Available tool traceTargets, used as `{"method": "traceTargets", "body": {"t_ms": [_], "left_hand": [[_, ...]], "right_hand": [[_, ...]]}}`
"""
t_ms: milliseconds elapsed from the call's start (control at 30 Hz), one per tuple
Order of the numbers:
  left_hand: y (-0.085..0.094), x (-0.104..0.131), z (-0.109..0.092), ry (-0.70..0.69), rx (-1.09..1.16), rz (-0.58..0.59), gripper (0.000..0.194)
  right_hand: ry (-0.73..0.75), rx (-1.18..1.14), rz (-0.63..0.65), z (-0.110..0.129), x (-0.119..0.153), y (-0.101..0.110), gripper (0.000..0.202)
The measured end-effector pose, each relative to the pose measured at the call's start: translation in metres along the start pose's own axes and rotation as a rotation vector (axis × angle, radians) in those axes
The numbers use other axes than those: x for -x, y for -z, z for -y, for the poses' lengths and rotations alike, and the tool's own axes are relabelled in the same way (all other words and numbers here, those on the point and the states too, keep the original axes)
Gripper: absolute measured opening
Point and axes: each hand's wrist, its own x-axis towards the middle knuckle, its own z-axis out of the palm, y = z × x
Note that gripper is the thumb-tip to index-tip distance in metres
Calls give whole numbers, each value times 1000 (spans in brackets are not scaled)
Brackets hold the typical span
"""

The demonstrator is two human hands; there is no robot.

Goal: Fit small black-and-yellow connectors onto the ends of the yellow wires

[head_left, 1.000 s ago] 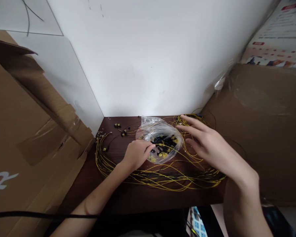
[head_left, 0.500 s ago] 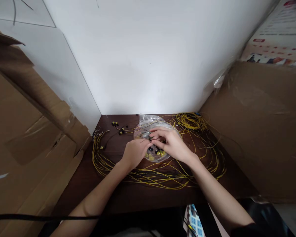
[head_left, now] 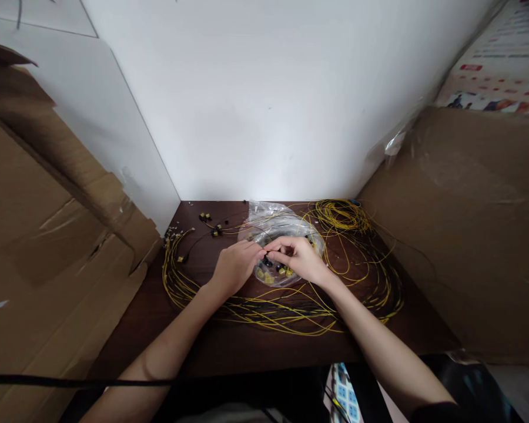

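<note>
Over a clear plastic bag (head_left: 268, 210) my left hand (head_left: 237, 264) and my right hand (head_left: 297, 257) meet, fingertips almost touching. Both are closed in a pinch. A small dark piece shows between the fingertips, too small to name, and a thin dark wire runs towards it. Small yellow and black parts (head_left: 283, 271) lie in the bag just below my fingers. Long yellow and black wires (head_left: 286, 317) stretch in a bundle across the table in front of my wrists, curving up on both sides.
A coil of yellow wire (head_left: 341, 216) lies at the back right. Small black-and-yellow pieces (head_left: 216, 230) on wires sit left of the bag. Cardboard boxes flank the table (head_left: 291, 352) on the left (head_left: 48, 247) and right (head_left: 462, 235); a white wall (head_left: 264, 117) rises behind.
My right hand has lowered slightly and drawn its spread fingers into a pinch against my left fingertips. My left hand has shifted a little left. The whole view has tilted slightly.
</note>
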Motion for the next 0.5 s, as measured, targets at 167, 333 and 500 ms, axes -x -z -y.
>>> {"method": "traceTargets", "body": {"t_ms": [167,333,500], "left_hand": [[2,1,-3,-39,67,-33,30],[-2,1,-3,-34,45,-41,32],[-2,2,-2,50,74,-81,30]], "right_hand": [[59,134,-49,1,1,3,14],[102,266,22,3,3,6,15],[-63,542,0,-3,5,8,15]]}}
